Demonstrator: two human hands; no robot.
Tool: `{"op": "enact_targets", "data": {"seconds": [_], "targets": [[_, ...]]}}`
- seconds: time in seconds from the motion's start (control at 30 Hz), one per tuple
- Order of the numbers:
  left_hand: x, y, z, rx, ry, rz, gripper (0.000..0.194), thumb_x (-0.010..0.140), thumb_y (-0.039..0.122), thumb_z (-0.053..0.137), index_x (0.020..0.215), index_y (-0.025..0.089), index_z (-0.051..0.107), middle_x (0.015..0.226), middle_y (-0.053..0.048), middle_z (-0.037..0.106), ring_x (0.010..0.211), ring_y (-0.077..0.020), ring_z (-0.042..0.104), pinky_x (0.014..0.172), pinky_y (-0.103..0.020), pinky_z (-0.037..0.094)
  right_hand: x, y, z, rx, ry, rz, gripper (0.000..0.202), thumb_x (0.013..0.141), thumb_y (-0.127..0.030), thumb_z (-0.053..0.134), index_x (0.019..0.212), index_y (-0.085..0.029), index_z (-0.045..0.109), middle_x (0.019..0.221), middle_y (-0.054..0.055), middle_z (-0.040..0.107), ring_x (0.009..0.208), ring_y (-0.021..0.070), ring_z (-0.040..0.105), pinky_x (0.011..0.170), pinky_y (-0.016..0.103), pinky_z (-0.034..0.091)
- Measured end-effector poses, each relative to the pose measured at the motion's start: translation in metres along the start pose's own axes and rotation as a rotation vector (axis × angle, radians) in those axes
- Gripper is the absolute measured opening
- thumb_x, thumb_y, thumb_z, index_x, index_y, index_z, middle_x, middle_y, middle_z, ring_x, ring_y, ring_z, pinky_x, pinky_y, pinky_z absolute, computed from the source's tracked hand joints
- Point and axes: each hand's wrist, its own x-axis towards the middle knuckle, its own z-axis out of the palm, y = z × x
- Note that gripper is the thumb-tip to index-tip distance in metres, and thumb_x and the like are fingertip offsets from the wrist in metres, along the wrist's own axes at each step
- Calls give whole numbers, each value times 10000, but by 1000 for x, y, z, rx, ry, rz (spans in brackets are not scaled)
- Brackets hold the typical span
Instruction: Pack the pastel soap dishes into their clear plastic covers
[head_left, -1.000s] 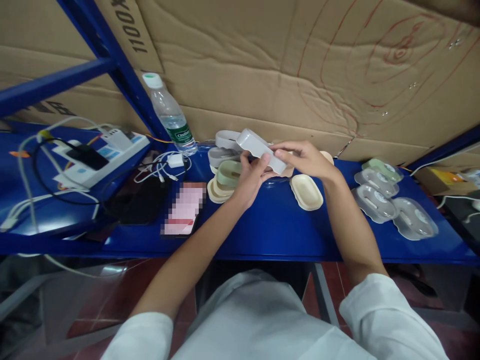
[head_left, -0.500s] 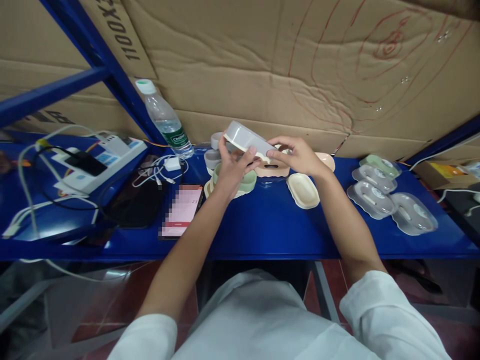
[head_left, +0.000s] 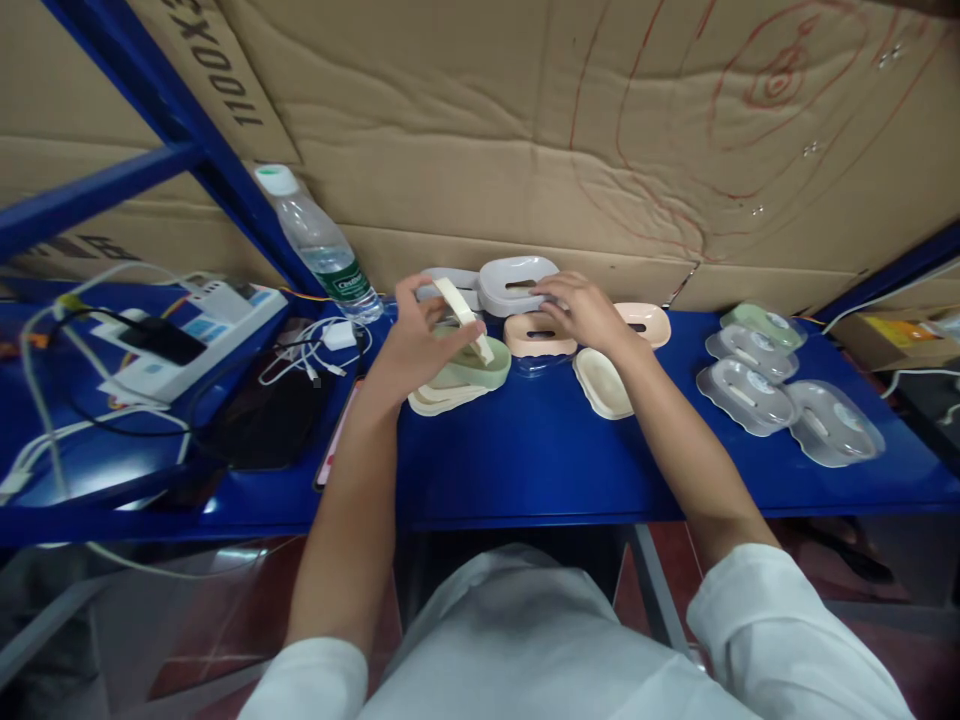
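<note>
Plainly, left hand [head_left: 417, 342] grasped a thin cream plastic tray [head_left: 461, 313].
Right hand [head_left: 583, 308], grip unclear, flanked a pale-grey oval plastic dish [head_left: 508, 296].

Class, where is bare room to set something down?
Free: glossy blue tabletop between the forearms, in front of the pale green oval dish and cream oval tray; a narrower gap between right forearm and clear plastic oval containers. Crowded: around that dish, and the white power strip.
</note>
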Motion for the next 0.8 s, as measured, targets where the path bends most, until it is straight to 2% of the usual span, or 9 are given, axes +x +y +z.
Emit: {"op": "enact_targets", "data": {"seconds": [0.1, 0.23, 0.33, 0.43, 0.53, 0.63, 0.73, 0.8], "targets": [[1, 8, 3, -126, -36, -20, 910, 820, 396, 859, 1525, 339, 286, 1282, -99, 663, 1162, -307, 742, 956, -502, 637, -1, 1, 0, -14, -2, 0, 361, 993, -232, 548, 1282, -202, 761, 1309, 121, 751, 1270, 328, 642, 1143, 539, 478], [1, 8, 1, -95, -79, -15, 798, 779, 440, 878, 1404, 305, 401, 1269, -80, 648, 1188, -294, 719, 938, -464, 641, -1, -1, -6, -61, 1, 26, 364, 989, -226, 544, 1278, -188, 761, 1318, 127, 745, 1273, 335, 631, 1136, 534, 476], [-1, 4, -5, 103, -52, -63, 849, 710, 492, 921, 1340, 282, 393, 1172, -59, 659, 1167, -308, 707, 962, -522, 621, -1, -1, -10, -85, 5, 34, 365, 991, -234, 544, 1285, -204, 759, 1342, 121, 730, 1290, 340, 618, 1139, 548, 464], [-5, 8, -11, 378, -63, -187, 884, 685, 551, 932, 1339, 275, 405, 1104, -56, 657, 1050, -330, 726, 972, -576, 591, -1, 0, -12, -102, 6, 50, 363, 983, -231, 553, 1280, -215, 761, 1375, 121, 709, 1319, 346, 598, 1154, 565, 446], [-9, 11, -14, 523, -97, -215, 897, 705, 599, 906, 1384, 277, 416, 1226, -100, 654, 1094, -362, 718, 1014, -590, 554, -2, 1, -12, -91, -29, 56, 374, 965, -250, 601, 1309, -218, 744, 1431, 131, 678, 1358, 357, 576, 1166, 583, 438], [-10, 8, -13, 565, -142, -189, 1036, 704, 615, 897, 1523, 295, 349, 1470, -157, 582, 1312, -409, 631, 1097, -612, 494, 0, -5, -19, -70, -35, 37, 399, 981, -296, 611, 1362, -227, 709, 1471, 134, 651, 1386, 340, 568, 1178, 567, 439], [-10, 4, -10, 576, -171, -159, 1138, 750, 584, 870, 1642, 313, 217, 1638, -189, 473, 1484, -423, 489, 1171, -661, 403, -1, -15, -38, -45, 0, 16, 385, 1019, -353, 579, 1357, -221, 707, 1455, 134, 663, 1370, 320, 594, 1185, 533, 443], [-10, 5, -7, 623, -170, -128, 1120, 788, 560, 843, 1669, 301, 202, 1686, -199, 421, 1541, -439, 413, 1203, -716, 320, -8, -21, -54, -38, 18, 35, 371, 1041, -379, 548, 1331, -227, 720, 1403, 117, 704, 1327, 314, 634, 1160, 520, 468]]}}
